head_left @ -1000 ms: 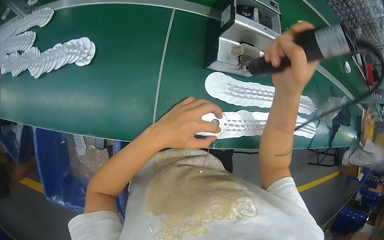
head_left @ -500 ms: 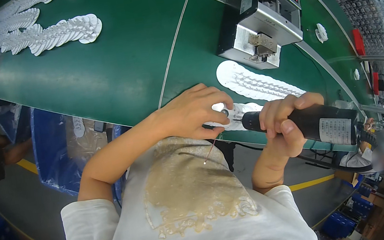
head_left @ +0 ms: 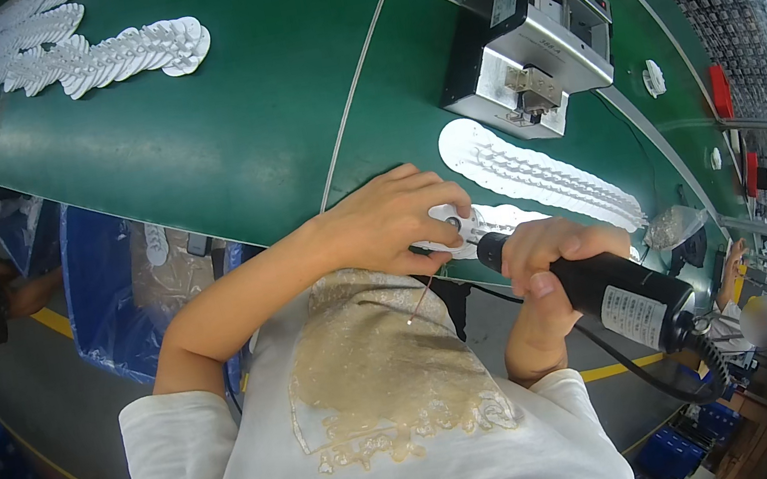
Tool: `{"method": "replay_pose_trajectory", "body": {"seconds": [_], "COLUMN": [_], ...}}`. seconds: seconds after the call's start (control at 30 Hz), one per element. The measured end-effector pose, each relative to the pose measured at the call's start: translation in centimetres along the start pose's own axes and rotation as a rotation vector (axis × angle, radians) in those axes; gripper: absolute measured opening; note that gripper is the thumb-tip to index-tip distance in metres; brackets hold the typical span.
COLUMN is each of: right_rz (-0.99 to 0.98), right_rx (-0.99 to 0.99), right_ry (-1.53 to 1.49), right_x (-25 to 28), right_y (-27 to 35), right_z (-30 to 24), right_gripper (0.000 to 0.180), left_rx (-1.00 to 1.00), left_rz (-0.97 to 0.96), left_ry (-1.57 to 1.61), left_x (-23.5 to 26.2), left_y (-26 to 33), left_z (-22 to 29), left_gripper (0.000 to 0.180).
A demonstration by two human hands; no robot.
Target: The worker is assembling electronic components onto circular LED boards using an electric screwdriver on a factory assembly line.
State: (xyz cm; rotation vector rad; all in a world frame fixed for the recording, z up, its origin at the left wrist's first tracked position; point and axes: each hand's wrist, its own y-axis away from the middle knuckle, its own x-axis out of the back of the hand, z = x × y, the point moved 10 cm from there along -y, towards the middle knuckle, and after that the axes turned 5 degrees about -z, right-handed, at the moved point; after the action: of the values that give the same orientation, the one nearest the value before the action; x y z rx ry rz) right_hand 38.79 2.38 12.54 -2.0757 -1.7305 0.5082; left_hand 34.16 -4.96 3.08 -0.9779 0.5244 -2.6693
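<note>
My right hand [head_left: 552, 277] is wrapped round a black electric screwdriver [head_left: 631, 291] with a coiled cord. Its nose points left, at a small white plastic part [head_left: 452, 225] close to the bench's near edge. My left hand [head_left: 401, 221] has its fingers curled onto that white part, which is partly hidden under them. A thin lead with a pale tip [head_left: 410, 320] hangs below my left hand against the shirt. Just beyond the hands, a long overlapping row of white parts [head_left: 540, 175] lies on the green bench.
Beyond the row stands a black and silver bench machine [head_left: 529, 48]. More overlapping white parts [head_left: 115, 59] lie at the far left of the green bench [head_left: 186, 151]. Below the left edge is a blue bin [head_left: 102, 286] with a plastic liner. Another person's arm [head_left: 38, 297] shows at left.
My right hand has brought the screwdriver left and slightly down, its nose now at the white part. My left hand has stayed nearly still. The view has shifted slightly.
</note>
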Motion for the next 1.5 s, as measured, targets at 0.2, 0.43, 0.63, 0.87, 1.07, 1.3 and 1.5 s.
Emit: {"method": "replay_pose_trajectory", "body": {"seconds": [0.2,0.43,0.63,0.87,1.07,1.3,1.5], "right_rz": [-0.008,0.022,0.044,0.182,0.233,0.286,0.229], "right_rx": [-0.080,-0.075,-0.027,0.078,0.051,0.080,0.060], "right_ry": [-0.021,-0.081,-0.323,-0.247,-0.199,-0.082,-0.127], "right_x": [-0.2,0.5,1.9,6.7,8.2,8.9,8.9], "right_y": [0.6,0.6,-0.9,-1.1,0.6,1.7,2.0], "right_z": [0.4,1.0,0.5,-1.1,-1.4,-2.6,-2.3], "right_gripper": [0.030,0.032,0.039,0.039,0.037,0.039,0.038], "left_rx": [-0.016,0.029,0.025,0.539,0.730,1.129,0.540], "left_rz": [0.014,-0.008,0.074,0.614,0.786,0.672,0.602], "left_ry": [-0.004,-0.034,-0.026,-0.421,-0.689,-0.124,0.190], "left_x": [0.0,0.2,1.7,9.6,11.3,8.2,7.1], "left_y": [0.1,-0.1,0.3,7.7,11.2,15.6,7.6], "left_z": [0.2,0.1,0.4,0.3,4.4,-1.5,-1.4], "left_gripper": [0.018,0.020,0.030,0.032,0.025,0.023,0.059]}}
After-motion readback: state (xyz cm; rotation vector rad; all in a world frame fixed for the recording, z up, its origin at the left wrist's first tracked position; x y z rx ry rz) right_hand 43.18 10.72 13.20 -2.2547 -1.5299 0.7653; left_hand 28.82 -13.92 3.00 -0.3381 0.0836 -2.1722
